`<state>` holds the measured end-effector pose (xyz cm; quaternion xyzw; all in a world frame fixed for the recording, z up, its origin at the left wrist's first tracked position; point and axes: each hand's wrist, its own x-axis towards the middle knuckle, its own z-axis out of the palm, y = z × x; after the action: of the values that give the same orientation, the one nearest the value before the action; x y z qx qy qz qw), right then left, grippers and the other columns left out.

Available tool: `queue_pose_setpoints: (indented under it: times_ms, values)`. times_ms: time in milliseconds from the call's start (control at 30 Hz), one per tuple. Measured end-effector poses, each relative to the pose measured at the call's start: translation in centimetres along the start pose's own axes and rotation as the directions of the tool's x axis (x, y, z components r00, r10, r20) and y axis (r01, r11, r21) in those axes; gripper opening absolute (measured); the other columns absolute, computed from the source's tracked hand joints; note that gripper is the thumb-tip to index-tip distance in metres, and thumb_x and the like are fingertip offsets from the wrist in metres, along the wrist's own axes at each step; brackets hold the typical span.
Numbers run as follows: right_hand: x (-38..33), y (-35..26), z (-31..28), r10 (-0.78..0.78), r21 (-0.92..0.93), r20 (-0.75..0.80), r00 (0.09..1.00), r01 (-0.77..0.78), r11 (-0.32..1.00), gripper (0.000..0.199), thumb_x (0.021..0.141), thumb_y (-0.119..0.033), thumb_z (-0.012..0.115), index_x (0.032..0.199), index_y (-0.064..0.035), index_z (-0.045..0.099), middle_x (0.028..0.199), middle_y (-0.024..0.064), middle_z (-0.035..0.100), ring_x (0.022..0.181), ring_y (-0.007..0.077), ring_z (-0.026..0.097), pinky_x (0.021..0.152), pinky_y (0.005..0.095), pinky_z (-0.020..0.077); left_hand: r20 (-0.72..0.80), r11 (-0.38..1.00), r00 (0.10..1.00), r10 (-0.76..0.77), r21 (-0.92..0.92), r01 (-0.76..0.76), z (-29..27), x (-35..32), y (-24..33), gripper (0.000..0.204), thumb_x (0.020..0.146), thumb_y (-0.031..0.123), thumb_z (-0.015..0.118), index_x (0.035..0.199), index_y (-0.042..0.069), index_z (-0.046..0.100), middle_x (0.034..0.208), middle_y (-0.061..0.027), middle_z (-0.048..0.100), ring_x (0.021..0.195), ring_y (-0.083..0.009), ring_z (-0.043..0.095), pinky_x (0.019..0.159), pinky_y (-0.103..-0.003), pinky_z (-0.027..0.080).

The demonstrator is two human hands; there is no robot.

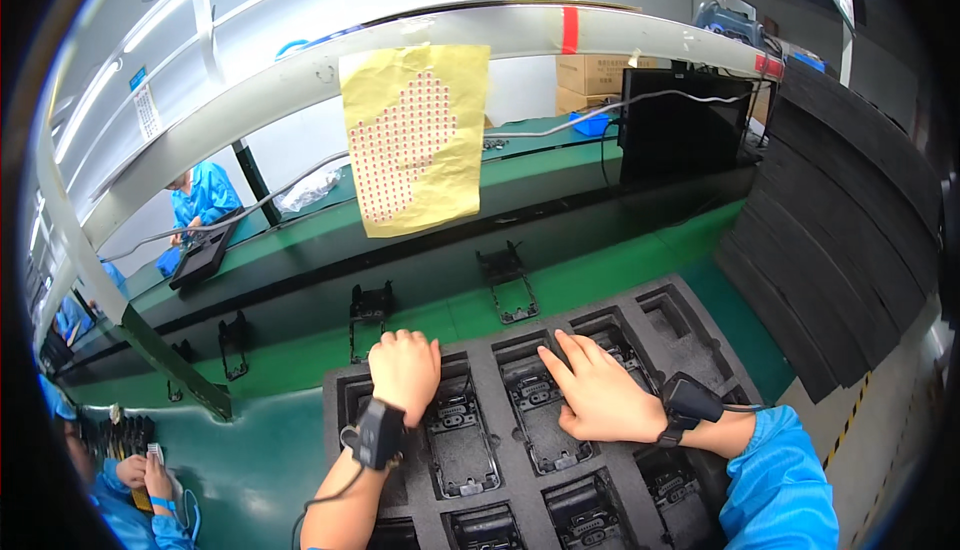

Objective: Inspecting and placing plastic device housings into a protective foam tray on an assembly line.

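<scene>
A dark grey foam tray (pixel 507 430) with several compartments lies in front of me, black plastic frames (pixel 463 430) sitting in its pockets. At its far left corner is my left hand (pixel 405 375), back up, fingers curled down over a pocket. The fingertips are hidden, so what they grip cannot be made out. My right hand (pixel 610 395) reaches in from the right over the middle pockets. Its fingers are stretched and apart, the tips by a black frame (pixel 540 405) in a far-row pocket. Black devices with cables are strapped to both wrists.
Black frames (pixel 508 280) stand along the green bench beyond the tray. A stack of black foam sheets (pixel 830 220) rises at right. Yellow sticker paper (pixel 415 140) hangs from a rail over a dark monitor (pixel 685 125). Co-workers in blue work at left, one (pixel 150 480) close by.
</scene>
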<state>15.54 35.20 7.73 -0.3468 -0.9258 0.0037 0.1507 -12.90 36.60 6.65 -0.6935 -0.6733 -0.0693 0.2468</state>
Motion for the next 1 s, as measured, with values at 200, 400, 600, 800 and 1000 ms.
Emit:
queue_pose_setpoints:
  times_ms: [200, 400, 600, 800, 1000]
  values:
    - [-0.4, 1.4, -2.2, 0.014, 0.06, 0.026, 1.0, -0.016, 0.998, 0.073, 0.08, -0.025, 0.066, 0.14, 0.0066, 0.039, 0.136, 0.0335, 0.044, 0.128, 0.0433, 0.044, 0.107, 0.0473, 0.0386, 0.51, 0.992, 0.859, 0.049, 0.073, -0.101, -8.7, -3.7, 3.3, 0.02, 0.071, 0.025, 0.065, 0.076, 0.01, 0.076, 0.079, -0.0118, 0.072, 0.079, -0.0267, 0.071, 0.066, -0.034, 0.052]
    - [-3.3, 6.6, -4.6, 0.102, -0.128, 0.162, 0.982, -0.082, 0.988, 0.081, 0.072, -0.024, 0.074, 0.14, 0.0048, 0.041, 0.122, 0.0223, 0.052, 0.116, 0.0374, 0.049, 0.095, 0.0443, 0.0473, 0.605, 0.975, 0.775, 0.18, -0.009, -0.22, -10.0, -2.7, 2.5, 0.029, 0.064, 0.032, 0.074, 0.081, 0.009, 0.076, 0.084, -0.0112, 0.073, 0.08, -0.0239, 0.072, 0.065, -0.031, 0.052]
    - [-1.7, 6.3, -3.8, 0.152, -0.2, 0.236, 0.96, -0.105, 0.974, 0.088, 0.059, -0.007, 0.071, 0.141, 0.0017, 0.041, 0.128, 0.0233, 0.048, 0.116, 0.0388, 0.047, 0.093, 0.0423, 0.0491, 0.313, 0.794, 0.949, -0.029, 0.584, -0.169, -1.3, -5.5, 5.5, 0.02, 0.063, 0.02, 0.076, 0.081, 0.011, 0.075, 0.08, -0.0087, 0.071, 0.078, -0.0213, 0.072, 0.062, -0.029, 0.054]
    - [-2.1, 6.8, -3.1, 0.131, -0.223, 0.166, 0.977, -0.093, 0.97, 0.081, 0.06, -0.003, 0.068, 0.137, 0.001, 0.044, 0.128, 0.0243, 0.046, 0.113, 0.0407, 0.048, 0.089, 0.0429, 0.0527, 0.354, 0.895, 0.935, -0.007, 0.418, -0.152, 0.5, -3.4, 4.4, 0.008, 0.064, 0.008, 0.075, 0.071, 0.011, 0.074, 0.074, -0.0086, 0.07, 0.075, -0.0241, 0.071, 0.064, -0.033, 0.056]
    - [-0.9, 7.1, -3.5, 0.143, -0.254, 0.092, 0.985, -0.116, 0.96, 0.05, 0.059, 0.0, 0.071, 0.104, 0.0033, 0.052, 0.099, 0.0211, 0.055, 0.093, 0.037, 0.059, 0.076, 0.0423, 0.0555, 0.506, 0.963, 0.82, 0.267, -0.122, -0.239, -7.5, -0.9, 0.7, 0.017, 0.067, 0.009, 0.068, 0.083, 0.006, 0.074, 0.079, -0.0187, 0.07, 0.077, -0.0334, 0.07, 0.071, -0.04, 0.057]
